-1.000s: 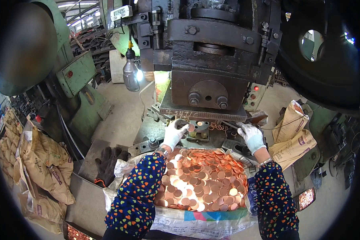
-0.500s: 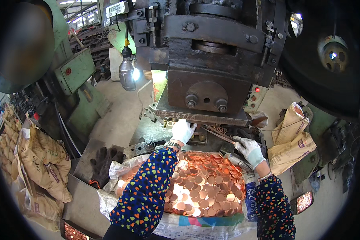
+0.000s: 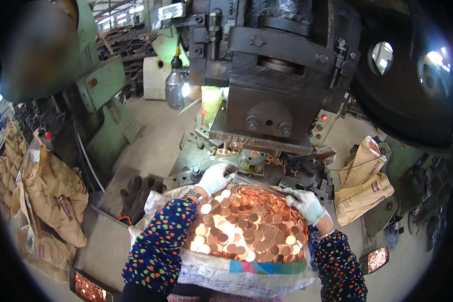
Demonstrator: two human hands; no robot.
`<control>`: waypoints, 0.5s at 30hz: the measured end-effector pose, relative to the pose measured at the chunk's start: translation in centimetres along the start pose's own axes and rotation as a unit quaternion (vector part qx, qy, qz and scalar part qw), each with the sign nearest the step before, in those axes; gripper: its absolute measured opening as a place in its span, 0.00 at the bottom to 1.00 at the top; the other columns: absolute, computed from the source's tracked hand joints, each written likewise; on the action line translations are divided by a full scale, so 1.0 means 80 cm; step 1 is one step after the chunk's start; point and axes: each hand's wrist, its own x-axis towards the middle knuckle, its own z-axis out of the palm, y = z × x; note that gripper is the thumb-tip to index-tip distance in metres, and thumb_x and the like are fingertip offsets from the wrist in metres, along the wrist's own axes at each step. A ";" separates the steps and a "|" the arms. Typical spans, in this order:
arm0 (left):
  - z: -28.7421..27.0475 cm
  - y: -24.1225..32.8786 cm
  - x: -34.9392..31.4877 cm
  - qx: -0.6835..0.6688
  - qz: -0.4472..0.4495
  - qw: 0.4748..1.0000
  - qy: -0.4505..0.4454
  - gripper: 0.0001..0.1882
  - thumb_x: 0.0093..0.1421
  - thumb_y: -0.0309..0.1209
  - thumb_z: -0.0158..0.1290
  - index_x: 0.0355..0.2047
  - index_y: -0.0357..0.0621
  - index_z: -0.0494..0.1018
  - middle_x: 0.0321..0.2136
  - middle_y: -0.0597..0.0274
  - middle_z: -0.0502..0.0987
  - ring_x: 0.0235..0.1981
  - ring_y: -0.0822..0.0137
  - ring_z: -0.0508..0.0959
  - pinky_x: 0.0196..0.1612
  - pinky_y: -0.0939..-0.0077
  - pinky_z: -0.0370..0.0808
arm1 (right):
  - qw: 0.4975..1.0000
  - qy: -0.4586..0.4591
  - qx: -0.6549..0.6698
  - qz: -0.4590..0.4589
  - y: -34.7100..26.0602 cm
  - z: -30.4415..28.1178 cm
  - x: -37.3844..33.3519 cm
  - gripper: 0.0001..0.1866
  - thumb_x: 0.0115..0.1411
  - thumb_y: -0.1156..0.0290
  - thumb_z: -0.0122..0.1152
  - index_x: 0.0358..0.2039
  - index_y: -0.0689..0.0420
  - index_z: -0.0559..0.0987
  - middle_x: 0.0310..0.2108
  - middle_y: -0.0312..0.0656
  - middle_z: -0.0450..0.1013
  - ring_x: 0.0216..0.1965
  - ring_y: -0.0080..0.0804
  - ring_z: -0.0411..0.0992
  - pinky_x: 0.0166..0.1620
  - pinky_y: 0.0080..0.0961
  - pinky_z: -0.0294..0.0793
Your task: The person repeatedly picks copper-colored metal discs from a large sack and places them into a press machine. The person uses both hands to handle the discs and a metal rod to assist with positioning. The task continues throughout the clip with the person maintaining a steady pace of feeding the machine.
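My right hand, in a white glove, is closed around the end of long metal tongs at the far right edge of the disc pile. The tongs slant leftward toward my left hand, also gloved, whose fingers are curled together over the pile's far left edge. What the left fingers pinch, if anything, is too small to make out. Below both hands spreads a heap of round copper discs on a white woven sack. Beyond them a die block sits under the raised press ram, with a copper-coloured round on its top.
Copper rings lie beside the die. A dark glove rests on a metal tray at left. Paper sacks stand at left, others at right. A lamp in a bottle hangs by the press. Boxes of discs sit low down.
My left hand has drawn back from under the ram to the pile's far edge. The right hand has moved nearer and slightly left with the tongs, which have left the die area. The view has shifted.
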 end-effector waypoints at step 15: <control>-0.018 -0.023 -0.103 0.113 -0.021 0.979 -0.166 0.21 0.49 0.40 0.60 0.44 0.51 0.75 0.41 0.57 0.75 0.44 0.56 0.75 0.47 0.64 0.72 | 0.993 -0.022 0.069 0.094 0.002 0.069 -0.078 0.20 0.59 0.60 0.54 0.46 0.60 0.77 0.39 0.52 0.76 0.43 0.44 0.75 0.47 0.33 0.71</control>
